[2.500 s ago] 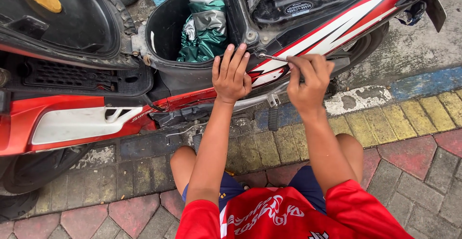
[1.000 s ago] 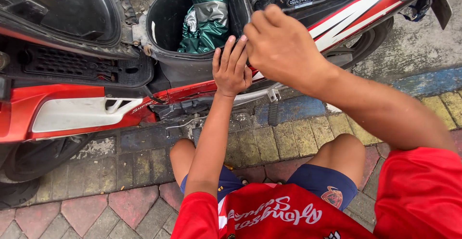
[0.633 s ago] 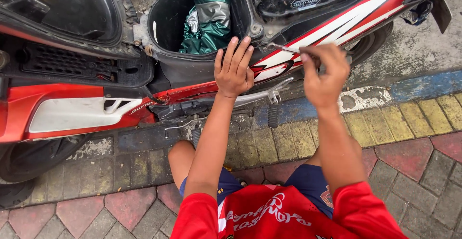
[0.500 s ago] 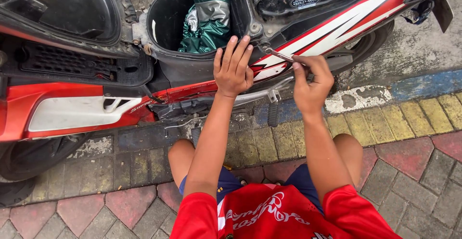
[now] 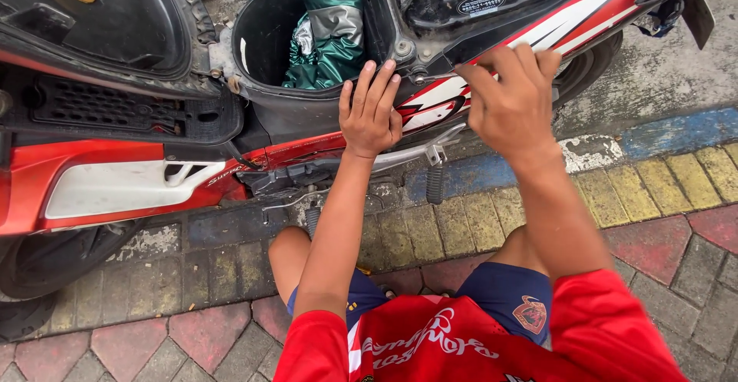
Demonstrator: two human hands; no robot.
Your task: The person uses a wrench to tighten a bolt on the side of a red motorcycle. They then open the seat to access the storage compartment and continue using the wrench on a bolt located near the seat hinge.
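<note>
Scooter, red-and-white with its open black storage well holding a crumpled green plastic bundle: left hand stays flat, fingers spread, on the well's rim; right hand, back from a brief lift, pinches a slim metal tool at the side panel.

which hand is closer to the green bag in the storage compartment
Left. The left hand rests flat on the compartment's edge just below and right of the green bag. The right hand is farther right, over the red and white side panel.
</note>
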